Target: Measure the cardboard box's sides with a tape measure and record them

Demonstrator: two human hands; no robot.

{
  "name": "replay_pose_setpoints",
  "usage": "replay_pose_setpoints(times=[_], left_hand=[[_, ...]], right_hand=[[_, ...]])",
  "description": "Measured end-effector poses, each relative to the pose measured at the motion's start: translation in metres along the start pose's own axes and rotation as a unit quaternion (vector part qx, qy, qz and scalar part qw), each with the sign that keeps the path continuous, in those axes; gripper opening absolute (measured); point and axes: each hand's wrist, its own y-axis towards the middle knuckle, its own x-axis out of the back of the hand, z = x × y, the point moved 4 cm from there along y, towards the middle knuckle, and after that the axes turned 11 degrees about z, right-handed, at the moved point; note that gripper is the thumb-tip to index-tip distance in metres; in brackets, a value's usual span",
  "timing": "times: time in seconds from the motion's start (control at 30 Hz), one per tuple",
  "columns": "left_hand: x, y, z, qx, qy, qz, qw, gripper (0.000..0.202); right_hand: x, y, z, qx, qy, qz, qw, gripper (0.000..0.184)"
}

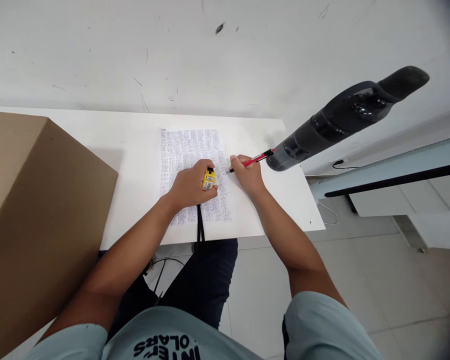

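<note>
A sheet of paper [189, 150] covered in dense small writing lies on a white table [135, 150]. My left hand [189, 186] rests on the paper, fingers closed around a small yellow object [209, 179] with a barcode label; a black strap [200, 225] hangs from it over the table's front edge. My right hand [247, 175] holds a red pen [252, 161] in a writing grip, its tip touching the paper's right margin.
A large brown cardboard box [30, 210] stands at the left, overlapping the table's left end. A dark cylindrical device [345, 117] juts in from the right above the table corner. A white wall is behind; tiled floor and a light-blue bench edge [390, 170] lie right.
</note>
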Motion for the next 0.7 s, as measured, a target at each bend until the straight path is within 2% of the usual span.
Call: replay_pose_setpoints(times=[0.2,0.57,0.7], left_hand=[[-0.0001,-0.0007,-0.0005,0.003,-0.003,0.006,1.0,0.048],[-0.0005,-0.0007,0.0001,0.0,0.002,0.008,1.0,0.048],[0.0001,-0.0039,-0.0003,-0.001,0.018,0.004,1.0,0.05]], right_hand=[[0.0006,-0.0012,-0.0024,0.008,-0.008,-0.019,1.0,0.037],[0.0,-0.0003,-0.0039,-0.002,-0.001,-0.008,1.0,0.035],[-0.0026,0.0003,-0.0078,0.007,-0.013,-0.043,0.999,0.037]])
